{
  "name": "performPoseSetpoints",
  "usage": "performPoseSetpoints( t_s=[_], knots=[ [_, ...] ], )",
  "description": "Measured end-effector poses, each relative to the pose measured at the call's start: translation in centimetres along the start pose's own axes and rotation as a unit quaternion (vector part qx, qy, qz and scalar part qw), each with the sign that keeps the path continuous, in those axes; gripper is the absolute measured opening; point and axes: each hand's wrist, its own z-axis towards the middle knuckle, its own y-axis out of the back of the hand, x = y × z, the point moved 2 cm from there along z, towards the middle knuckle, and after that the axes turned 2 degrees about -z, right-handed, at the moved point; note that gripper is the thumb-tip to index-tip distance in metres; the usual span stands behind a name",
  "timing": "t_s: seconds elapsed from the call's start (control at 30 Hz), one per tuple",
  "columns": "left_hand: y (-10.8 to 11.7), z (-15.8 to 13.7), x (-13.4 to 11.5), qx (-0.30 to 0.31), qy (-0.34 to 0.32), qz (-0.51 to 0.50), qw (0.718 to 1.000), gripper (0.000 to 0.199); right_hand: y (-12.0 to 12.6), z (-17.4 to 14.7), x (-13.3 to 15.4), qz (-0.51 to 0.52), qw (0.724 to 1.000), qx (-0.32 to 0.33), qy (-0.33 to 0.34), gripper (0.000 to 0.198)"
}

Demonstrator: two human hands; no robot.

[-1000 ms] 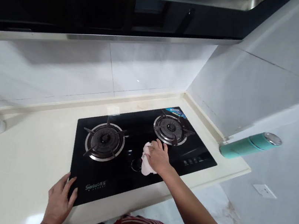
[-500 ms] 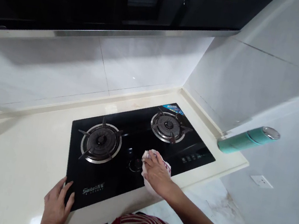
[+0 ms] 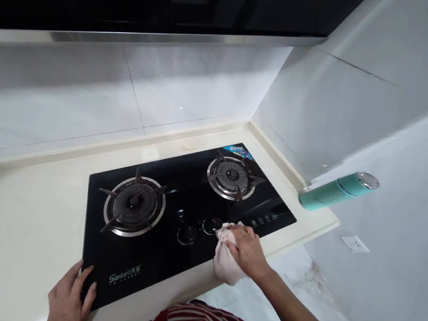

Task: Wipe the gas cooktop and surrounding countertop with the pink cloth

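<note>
The left hand (image 3: 68, 302) lies flat, fingers apart, on the near left corner of the black stove (image 3: 171, 229); the right hand (image 3: 246, 251) is clamped on a white cloth (image 3: 225, 261) at the stove's front edge, just beside the knobs (image 3: 199, 229)

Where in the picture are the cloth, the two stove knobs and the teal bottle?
cloth (image 3: 226, 264): head view, lower fold.
left knob (image 3: 187, 233): head view, top.
right knob (image 3: 213, 225): head view, top.
teal bottle (image 3: 334, 190): head view, body.
</note>
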Motion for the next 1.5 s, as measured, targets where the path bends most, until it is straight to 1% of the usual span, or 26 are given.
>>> performPoseSetpoints(
  t_s=[0.07,0.13,0.2,0.23,0.3,0.4,0.5,0.6,0.67,0.77,0.87,1.0,1.07,1.13,1.23,1.3,1.37,1.4,1.43,1.5],
  knots=[
    [-0.1,0.0,0.1,0.003,0.01,-0.007,1.0,0.04,0.0,1.2,-2.7,-0.013,0.998,-0.021,-0.063,0.045],
    [-0.1,-0.1,0.1,0.004,0.014,-0.01,1.0,0.04,0.4,2.9,-5.6,-0.018,0.989,-0.048,-0.138,0.046],
    [-0.2,-0.2,0.2,0.0,0.008,-0.006,1.0,0.039,1.0,5.1,-8.0,-0.018,0.98,-0.067,-0.187,0.05],
    [-0.2,-0.2,0.2,-0.002,0.004,-0.003,1.0,0.04,1.3,6.3,-8.8,-0.017,0.978,-0.07,-0.197,0.051],
    [-0.2,-0.2,0.2,-0.007,-0.006,0.003,1.0,0.04,1.9,8.4,-9.7,-0.01,0.979,-0.066,-0.194,0.051],
    [-0.1,-0.2,0.1,-0.01,-0.012,0.01,1.0,0.04,2.1,9.8,-9.2,0.007,0.986,-0.05,-0.156,0.05],
    [-0.2,-0.2,0.1,-0.004,-0.003,0.011,1.0,0.041,1.6,8.7,-7.1,0.016,0.995,-0.03,-0.095,0.046],
    [-0.3,-0.2,0.1,0.005,0.013,0.002,1.0,0.041,0.7,6.1,-3.9,0.037,0.999,-0.023,-0.026,0.044],
    [-0.3,-0.2,0.1,0.008,0.019,-0.004,1.0,0.041,0.1,4.2,-1.8,0.055,0.998,-0.027,0.009,0.046],
    [-0.2,-0.3,0.0,0.006,0.021,-0.006,1.0,0.041,-0.5,2.1,0.7,0.056,0.998,-0.037,0.021,0.047],
    [-0.1,-0.4,-0.2,0.01,0.016,-0.001,1.0,0.04,-0.7,0.5,2.0,0.043,0.998,-0.036,0.028,0.043],
    [0.0,-0.5,-0.4,0.015,0.011,-0.002,1.0,0.04,-1.1,-1.3,4.1,0.046,0.998,-0.011,0.05,0.041],
    [0.1,-0.5,-0.5,0.014,0.01,-0.001,1.0,0.04,-1.4,-1.9,6.2,0.062,0.994,0.017,0.086,0.042],
    [0.1,-0.5,-0.5,0.016,0.01,0.002,1.0,0.04,-1.7,-2.1,8.9,0.077,0.987,0.054,0.13,0.042],
    [0.1,-0.6,-0.5,0.015,0.008,0.006,1.0,0.04,-1.9,-1.5,13.5,0.072,0.974,0.096,0.19,0.043],
    [0.1,-0.6,-0.5,0.009,0.004,0.002,1.0,0.04,-2.0,-0.6,16.5,0.05,0.962,0.103,0.246,0.049],
    [0.1,-0.6,-0.6,0.004,-0.002,0.001,1.0,0.04,-2.1,0.3,19.0,0.023,0.951,0.091,0.295,0.056],
    [0.2,-0.6,-0.6,0.002,-0.005,0.003,1.0,0.04,-2.2,0.9,20.0,0.008,0.95,0.081,0.303,0.057],
    [0.2,-0.6,-0.6,0.001,-0.009,0.006,1.0,0.04,-2.2,1.5,20.8,-0.006,0.953,0.07,0.295,0.056],
    [0.2,-0.5,-0.6,-0.003,-0.015,0.012,1.0,0.039,-2.3,2.9,21.8,-0.025,0.967,0.056,0.249,0.049]
  ],
)
